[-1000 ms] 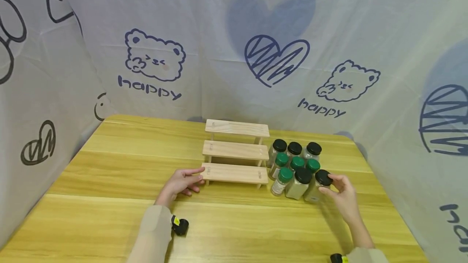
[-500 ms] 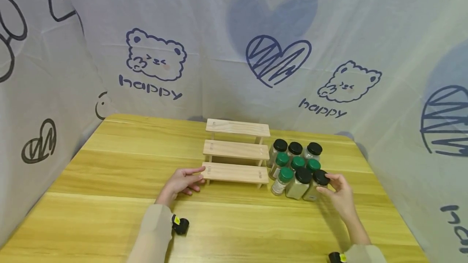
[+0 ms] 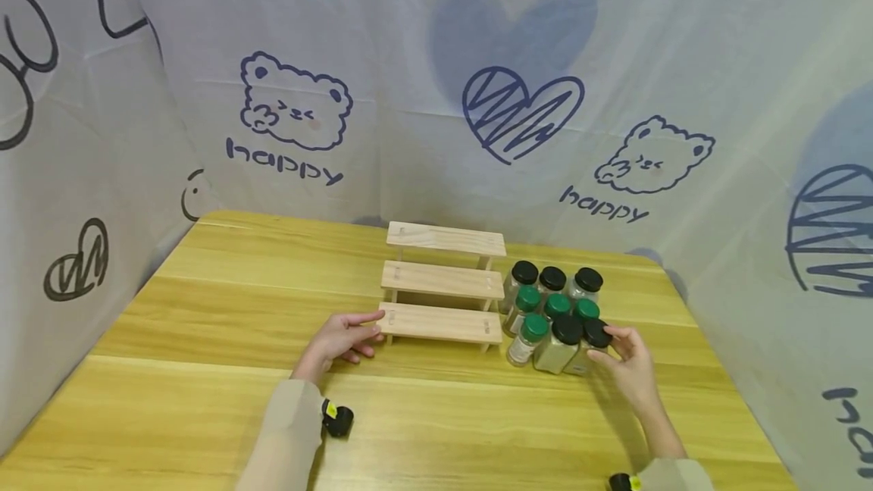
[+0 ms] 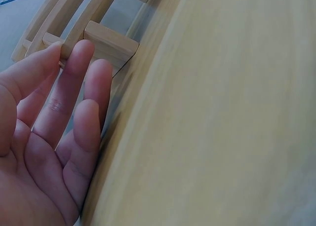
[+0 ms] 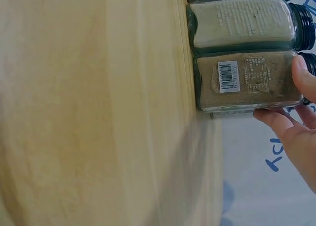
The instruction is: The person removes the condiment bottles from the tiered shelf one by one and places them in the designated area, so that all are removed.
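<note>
A three-step wooden rack (image 3: 439, 322) stands near the back of the table. My left hand (image 3: 341, 339) pinches the left end of its lowest step between thumb and fingers; the left wrist view shows the fingertips right at the corner of the wooden step (image 4: 94, 11). On the rack's right, my right hand (image 3: 633, 370) holds a square glass spice jar by its black cap (image 3: 597, 333). Brown powder fills this jar (image 5: 247, 80), and a barcode label faces the right wrist camera. It stands upright against a black-capped jar of pale powder (image 5: 242, 23).
Several more spice jars crowd beside the rack, some with green caps (image 3: 535, 327) and some with black caps (image 3: 588, 279). A printed cloth (image 3: 409, 97) hangs behind the wooden table (image 3: 436, 423) and along its sides.
My right hand has shifted the brown-powder jar a little to the left, closing the gap to the neighbouring jar. My left hand keeps its place on the rack.
</note>
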A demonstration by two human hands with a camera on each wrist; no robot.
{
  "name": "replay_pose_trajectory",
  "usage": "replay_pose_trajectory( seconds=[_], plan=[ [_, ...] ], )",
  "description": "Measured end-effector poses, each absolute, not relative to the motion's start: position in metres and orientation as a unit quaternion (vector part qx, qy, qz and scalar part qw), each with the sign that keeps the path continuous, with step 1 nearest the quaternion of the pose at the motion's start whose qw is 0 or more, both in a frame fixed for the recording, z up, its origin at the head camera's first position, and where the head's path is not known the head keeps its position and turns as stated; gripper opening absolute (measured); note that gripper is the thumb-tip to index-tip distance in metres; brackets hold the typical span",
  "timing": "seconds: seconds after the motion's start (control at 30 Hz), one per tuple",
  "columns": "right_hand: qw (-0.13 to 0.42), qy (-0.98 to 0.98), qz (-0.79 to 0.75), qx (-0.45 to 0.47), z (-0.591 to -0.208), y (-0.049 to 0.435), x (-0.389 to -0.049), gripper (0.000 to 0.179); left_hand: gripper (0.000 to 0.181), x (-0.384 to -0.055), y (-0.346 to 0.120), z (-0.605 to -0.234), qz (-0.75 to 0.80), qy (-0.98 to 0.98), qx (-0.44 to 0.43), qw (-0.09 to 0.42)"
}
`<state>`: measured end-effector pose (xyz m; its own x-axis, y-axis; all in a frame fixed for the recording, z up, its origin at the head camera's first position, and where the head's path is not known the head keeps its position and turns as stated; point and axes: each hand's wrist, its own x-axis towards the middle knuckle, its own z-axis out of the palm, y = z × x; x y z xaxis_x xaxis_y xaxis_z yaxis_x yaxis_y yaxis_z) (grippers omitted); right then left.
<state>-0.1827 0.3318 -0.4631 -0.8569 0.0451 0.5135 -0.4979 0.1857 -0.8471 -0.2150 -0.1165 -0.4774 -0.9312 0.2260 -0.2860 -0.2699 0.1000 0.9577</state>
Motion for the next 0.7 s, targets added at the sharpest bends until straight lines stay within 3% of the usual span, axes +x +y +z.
replay_pose_trajectory(
  seconds=[0.23, 0.43, 0.53, 0.7],
  plan=[
    [0.181, -0.672, 0.681, 0.225, -0.489, 0.354, -0.197, 0.043, 0.043, -0.216, -0.116, -0.478, 0.672, 0.718, -0.004, 0.183],
    [0.198, -0.702, 0.657, 0.188, -0.5, 0.367, -0.204, 0.049, 0.042, -0.22, -0.116, -0.476, 0.652, 0.737, 0.007, 0.176],
    [0.214, -0.716, 0.646, 0.154, -0.496, 0.37, -0.205, 0.048, 0.039, -0.221, -0.115, -0.47, 0.631, 0.759, 0.01, 0.162],
    [0.296, -0.763, 0.554, 0.155, -0.468, 0.349, -0.201, 0.041, 0.033, -0.218, -0.113, -0.451, 0.573, 0.812, 0.007, 0.108]
  ],
)
